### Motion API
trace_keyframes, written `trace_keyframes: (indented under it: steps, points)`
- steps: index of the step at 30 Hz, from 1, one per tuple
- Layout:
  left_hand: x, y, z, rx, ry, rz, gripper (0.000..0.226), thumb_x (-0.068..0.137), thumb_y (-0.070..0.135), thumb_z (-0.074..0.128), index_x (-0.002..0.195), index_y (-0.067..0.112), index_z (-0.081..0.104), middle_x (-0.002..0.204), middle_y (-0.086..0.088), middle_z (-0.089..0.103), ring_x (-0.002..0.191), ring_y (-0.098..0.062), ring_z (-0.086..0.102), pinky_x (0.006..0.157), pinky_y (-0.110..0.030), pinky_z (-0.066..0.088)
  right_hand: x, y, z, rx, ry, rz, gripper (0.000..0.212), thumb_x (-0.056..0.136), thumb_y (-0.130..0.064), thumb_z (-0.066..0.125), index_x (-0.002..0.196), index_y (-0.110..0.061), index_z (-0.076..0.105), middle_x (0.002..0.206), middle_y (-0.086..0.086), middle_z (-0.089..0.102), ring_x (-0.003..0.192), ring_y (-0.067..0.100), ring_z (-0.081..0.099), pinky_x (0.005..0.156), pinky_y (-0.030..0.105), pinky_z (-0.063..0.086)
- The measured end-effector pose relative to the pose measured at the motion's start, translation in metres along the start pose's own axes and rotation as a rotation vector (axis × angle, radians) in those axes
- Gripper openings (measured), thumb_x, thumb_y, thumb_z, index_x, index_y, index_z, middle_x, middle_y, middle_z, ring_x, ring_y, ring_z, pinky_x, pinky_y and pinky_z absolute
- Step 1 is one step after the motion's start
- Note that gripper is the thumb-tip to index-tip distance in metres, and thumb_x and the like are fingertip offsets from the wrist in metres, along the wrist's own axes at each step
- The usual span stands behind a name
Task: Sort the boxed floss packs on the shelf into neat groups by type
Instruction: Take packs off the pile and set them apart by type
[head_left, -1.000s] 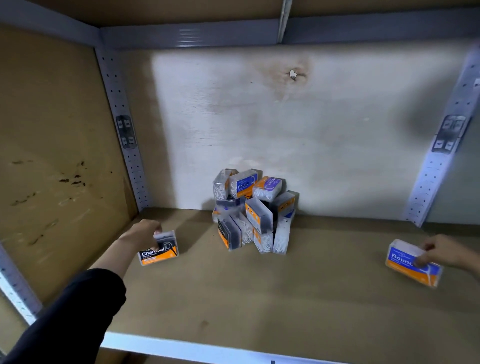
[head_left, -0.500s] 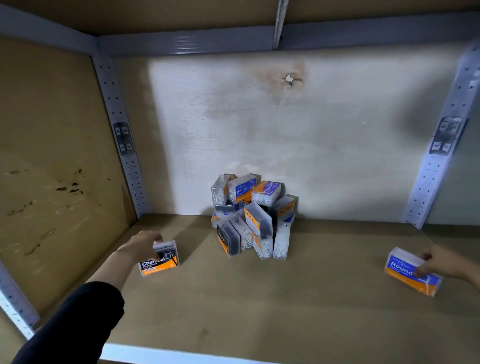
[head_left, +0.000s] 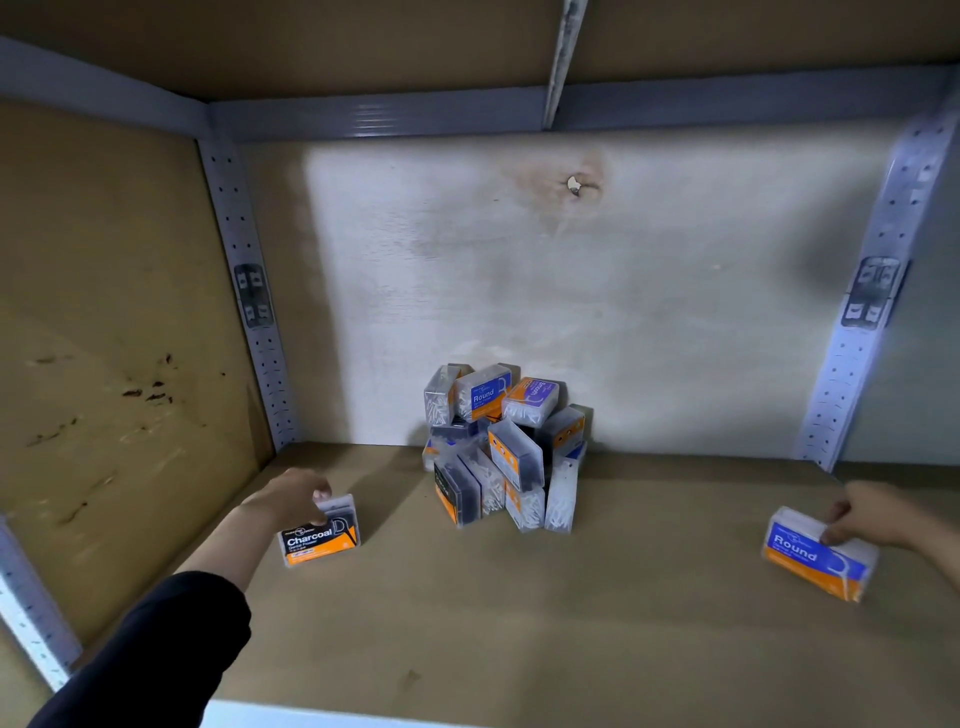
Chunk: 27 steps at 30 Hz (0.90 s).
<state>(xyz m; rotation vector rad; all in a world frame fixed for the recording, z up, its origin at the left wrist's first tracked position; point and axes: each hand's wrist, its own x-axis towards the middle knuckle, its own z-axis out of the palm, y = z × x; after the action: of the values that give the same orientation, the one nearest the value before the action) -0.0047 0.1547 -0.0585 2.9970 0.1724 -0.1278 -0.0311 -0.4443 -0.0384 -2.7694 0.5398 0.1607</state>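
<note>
I'm watching the left hand (head_left: 288, 501) curling over the top of the black Charcoal box (head_left: 320, 538) and gripping its upper edge. That box is standing on its long side on the shelf board (head_left: 597, 634), label facing me, near the left wall panel (head_left: 104, 312). Moving right, the heap of mixed boxes (head_left: 506, 452) is sitting against the back panel (head_left: 649, 286), between the two hands and further in. The boxes are leaning on each other at all angles. A dark box (head_left: 457, 491) at the heap's front left is standing on edge with its long axis running front to back, and I'm judging the left hand to be the nearer one for it. Pulling a low box is risking the ones stacked above it. Far right, the right hand (head_left: 872, 514) is holding the blue Round box (head_left: 818, 556) by its top edge, fingers bent over it. That box is tilting slightly, well apart from the heap.
</note>
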Motion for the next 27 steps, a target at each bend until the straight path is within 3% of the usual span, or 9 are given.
trace_keyframes:
  steps: [3, 6, 9, 11, 15, 20, 22, 25, 27]
  points:
    - [0.0, 0.011, -0.01, -0.058, 0.027, 0.024, 0.04, 0.084, 0.013, 0.065, 0.124, 0.01, 0.061, 0.129, -0.009, 0.06, 0.118, -0.022, 0.058, 0.1, -0.028, 0.045, -0.012, -0.024, -0.008, -0.039, 0.026, -0.055, 0.032, 0.071, -0.014, 0.078, 0.057, -0.024, 0.05, 0.074, 0.005, 0.057, 0.065, 0.01, 0.049, 0.051, 0.015, 0.033]
    - [-0.001, 0.034, -0.023, -0.101, 0.082, 0.072, 0.034, 0.087, 0.01, 0.061, 0.121, 0.009, 0.062, 0.127, -0.01, 0.062, 0.117, -0.023, 0.059, 0.1, -0.028, 0.044, -0.018, -0.058, -0.011, -0.038, 0.017, -0.155, 0.034, 0.073, -0.012, 0.075, 0.054, -0.026, 0.051, 0.07, 0.002, 0.059, 0.072, 0.016, 0.051, 0.052, 0.014, 0.031]
    - [0.001, 0.061, -0.035, -0.114, 0.114, 0.123, 0.035, 0.088, 0.013, 0.062, 0.123, 0.01, 0.061, 0.129, -0.008, 0.06, 0.119, -0.022, 0.057, 0.102, -0.027, 0.042, -0.023, -0.102, -0.009, 0.029, 0.015, -0.269, 0.002, 0.076, -0.009, 0.072, 0.077, -0.01, 0.071, 0.086, 0.011, 0.067, 0.08, 0.014, 0.053, 0.054, 0.013, 0.032]
    - [0.002, 0.078, -0.044, -0.111, 0.128, 0.163, 0.035, 0.088, 0.014, 0.062, 0.123, 0.011, 0.06, 0.13, -0.007, 0.059, 0.119, -0.021, 0.056, 0.1, -0.026, 0.042, -0.025, -0.133, -0.004, 0.06, 0.007, -0.334, 0.021, 0.077, -0.009, 0.071, 0.096, 0.0, 0.071, 0.102, 0.015, 0.071, 0.084, 0.012, 0.054, 0.055, 0.011, 0.033]
    - [0.007, 0.11, -0.059, -0.085, 0.141, 0.243, 0.036, 0.089, 0.016, 0.06, 0.125, 0.011, 0.058, 0.131, -0.006, 0.058, 0.119, -0.022, 0.054, 0.1, -0.028, 0.041, -0.036, -0.194, 0.006, 0.118, -0.03, -0.454, 0.026, 0.078, -0.011, 0.071, 0.102, -0.001, 0.07, 0.109, 0.014, 0.07, 0.089, 0.016, 0.059, 0.071, 0.016, 0.038]
    - [0.016, 0.14, -0.074, -0.087, 0.164, 0.276, 0.035, 0.089, 0.016, 0.06, 0.124, 0.014, 0.06, 0.131, -0.007, 0.057, 0.119, -0.023, 0.055, 0.101, -0.028, 0.041, -0.041, -0.247, 0.016, 0.132, -0.041, -0.551, 0.025, 0.079, -0.016, 0.069, 0.1, -0.002, 0.071, 0.107, 0.014, 0.071, 0.087, 0.019, 0.059, 0.067, 0.02, 0.038]
    - [0.02, 0.149, -0.081, -0.083, 0.176, 0.283, 0.034, 0.089, 0.014, 0.058, 0.124, 0.013, 0.06, 0.13, -0.007, 0.057, 0.12, -0.024, 0.054, 0.1, -0.029, 0.042, -0.041, -0.264, 0.019, 0.124, -0.041, -0.561, 0.021, 0.08, -0.018, 0.067, 0.09, 0.001, 0.071, 0.099, 0.019, 0.069, 0.08, 0.02, 0.055, 0.065, 0.022, 0.035]
    - [0.031, 0.158, -0.087, -0.067, 0.206, 0.314, 0.032, 0.09, 0.013, 0.056, 0.122, 0.01, 0.06, 0.129, -0.009, 0.059, 0.12, -0.026, 0.054, 0.1, -0.031, 0.042, -0.04, -0.283, 0.025, 0.09, -0.025, -0.566, 0.037, 0.082, -0.022, 0.065, 0.054, -0.01, 0.044, 0.067, 0.014, 0.049, 0.062, 0.018, 0.043, 0.049, 0.026, 0.025]
    - [0.041, 0.163, -0.088, -0.061, 0.228, 0.312, 0.034, 0.091, 0.014, 0.055, 0.125, 0.011, 0.058, 0.132, -0.009, 0.056, 0.122, -0.026, 0.052, 0.101, -0.031, 0.042, -0.04, -0.293, 0.028, 0.086, -0.037, -0.567, 0.044, 0.083, -0.025, 0.064, 0.053, -0.016, 0.033, 0.062, 0.005, 0.04, 0.059, 0.015, 0.04, 0.045, 0.022, 0.022]
